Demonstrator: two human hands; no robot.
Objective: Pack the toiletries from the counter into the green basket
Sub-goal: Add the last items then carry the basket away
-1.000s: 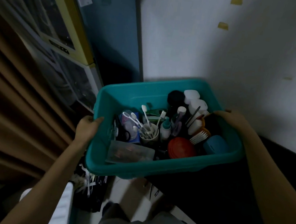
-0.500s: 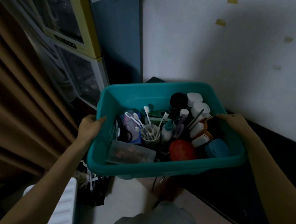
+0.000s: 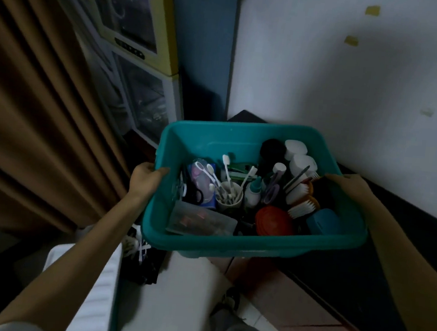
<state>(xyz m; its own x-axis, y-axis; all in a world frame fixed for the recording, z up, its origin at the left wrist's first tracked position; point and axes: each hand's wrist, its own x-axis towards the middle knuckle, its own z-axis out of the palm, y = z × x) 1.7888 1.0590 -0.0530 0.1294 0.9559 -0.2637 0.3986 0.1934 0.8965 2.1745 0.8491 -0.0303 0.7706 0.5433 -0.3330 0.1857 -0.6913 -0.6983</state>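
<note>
Rectangular green plastic basket [image 3: 244, 244] held up in the air beside a white wall [image 3: 352, 93], left hand [image 3: 145, 179] gripping its left rim, right hand [image 3: 350, 184] gripping its right rim, white cup of toothbrushes [image 3: 229, 197], round red lid [image 3: 273, 221], blue box [image 3: 324, 221] inside, brown curtain [image 3: 32, 94] left.

- green basket [image 3: 231, 244] has shifted left, off the dark counter [image 3: 379, 261]; its near right corner now hangs over reddish floor tiles [image 3: 291, 308]
- counter's far corner now shows past the basket's far rim
- left hand [image 3: 145, 178] and right hand [image 3: 349, 184] travelled with the side rims
- shoe [image 3: 228, 297] now in view below the basket
- glass-door cabinet [image 3: 133, 37] sits closer to frame centre
</note>
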